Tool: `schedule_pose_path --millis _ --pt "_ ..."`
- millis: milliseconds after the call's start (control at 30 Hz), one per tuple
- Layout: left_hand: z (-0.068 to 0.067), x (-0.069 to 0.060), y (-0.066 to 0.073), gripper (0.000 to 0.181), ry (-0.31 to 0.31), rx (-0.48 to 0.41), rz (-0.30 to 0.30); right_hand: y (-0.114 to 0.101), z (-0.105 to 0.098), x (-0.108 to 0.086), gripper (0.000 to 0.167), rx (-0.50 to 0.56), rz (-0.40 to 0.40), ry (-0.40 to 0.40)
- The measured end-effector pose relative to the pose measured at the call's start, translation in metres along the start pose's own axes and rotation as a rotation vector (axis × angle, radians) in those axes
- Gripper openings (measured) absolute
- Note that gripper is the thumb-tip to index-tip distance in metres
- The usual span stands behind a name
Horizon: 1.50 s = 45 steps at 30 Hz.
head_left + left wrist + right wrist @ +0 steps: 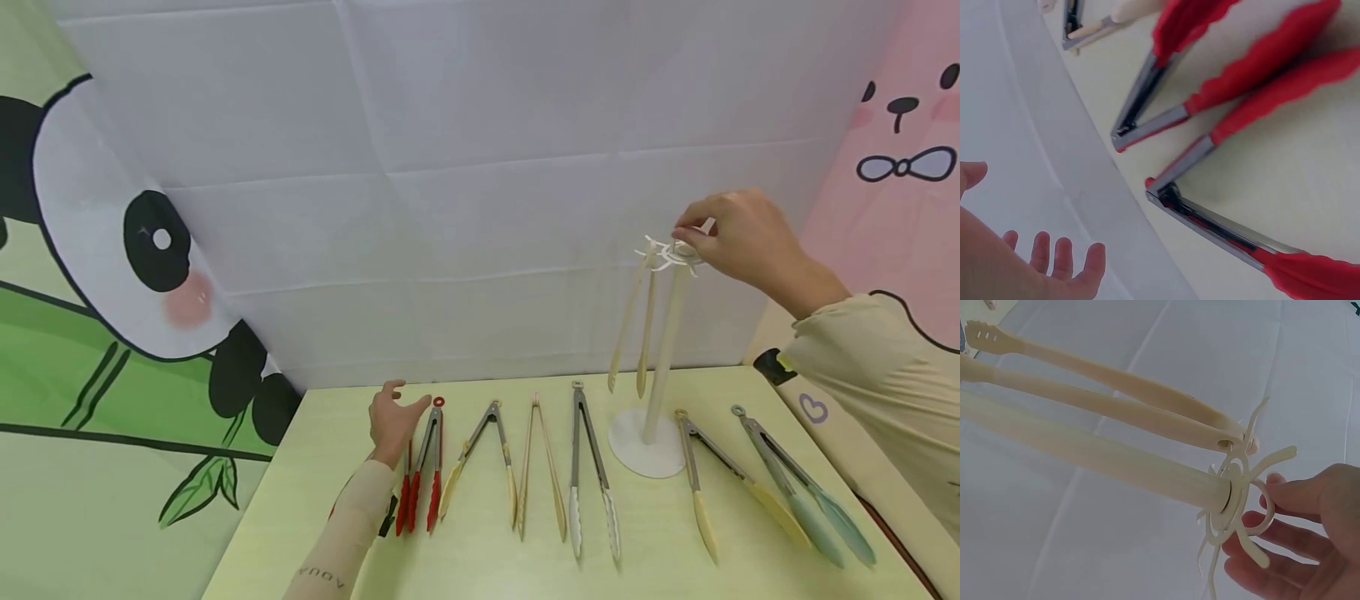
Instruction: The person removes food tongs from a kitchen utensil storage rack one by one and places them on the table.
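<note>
My right hand [750, 237] pinches the ring [1270, 509] on top of a white rotating-hook style stand [667, 358], thumb on one side and fingers on the other. Curved hooks [1279, 459] spread around the ring. From one hook hangs a pair of beige tongs [1116, 412], tips down. My left hand [392, 423] is held above the table's left back part with fingers spread, holding nothing. Beside it lie two pairs of red-tipped tongs [415, 500]; in the left wrist view both red pairs [1254, 69] are spread apart, and the hand [1004, 269] is clear of them.
Along the table [465, 567] lie cream-tipped tongs [512, 492], slim beige tongs [555, 483], white-tipped tongs [574, 517], yellow-tipped tongs [703, 525] and green-tipped tongs [813, 525]. The stand's round base [630, 454] sits among them. A white cloth [480, 225] hangs behind.
</note>
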<state>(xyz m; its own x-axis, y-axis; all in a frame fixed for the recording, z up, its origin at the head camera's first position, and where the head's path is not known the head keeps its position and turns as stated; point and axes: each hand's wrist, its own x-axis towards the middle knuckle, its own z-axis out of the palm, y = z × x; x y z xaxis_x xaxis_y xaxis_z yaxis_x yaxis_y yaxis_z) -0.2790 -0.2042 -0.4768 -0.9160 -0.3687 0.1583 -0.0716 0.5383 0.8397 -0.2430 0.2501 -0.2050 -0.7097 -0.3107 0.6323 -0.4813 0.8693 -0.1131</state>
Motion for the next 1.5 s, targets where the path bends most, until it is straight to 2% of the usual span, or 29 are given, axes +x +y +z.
schedule_pose_path --millis 133,467,733,967,1133,1500 --pt "0.003 -0.003 0.013 0.056 -0.007 -0.04 0.034 0.0 0.001 -0.001 0.011 -0.002 -0.016 0.023" --pt "0.016 -0.006 0.046 0.05 0.015 -0.073 0.082 -0.001 0.004 0.002 0.013 -0.026 -0.012 0.037" --pt "0.023 -0.009 0.074 0.048 0.017 -0.151 0.185 -0.005 0.005 0.004 0.013 -0.047 -0.015 0.039" --pt "0.026 -0.013 0.1 0.048 0.026 -0.241 0.205 -0.006 0.005 0.005 0.014 -0.039 -0.002 0.029" --pt "0.031 -0.018 0.117 0.047 0.021 -0.266 0.212 -0.007 0.005 0.005 0.013 -0.039 -0.003 0.024" --pt "0.051 -0.031 0.153 0.045 0.057 -0.304 0.33 -0.008 0.003 0.004 0.013 -0.036 -0.003 0.024"
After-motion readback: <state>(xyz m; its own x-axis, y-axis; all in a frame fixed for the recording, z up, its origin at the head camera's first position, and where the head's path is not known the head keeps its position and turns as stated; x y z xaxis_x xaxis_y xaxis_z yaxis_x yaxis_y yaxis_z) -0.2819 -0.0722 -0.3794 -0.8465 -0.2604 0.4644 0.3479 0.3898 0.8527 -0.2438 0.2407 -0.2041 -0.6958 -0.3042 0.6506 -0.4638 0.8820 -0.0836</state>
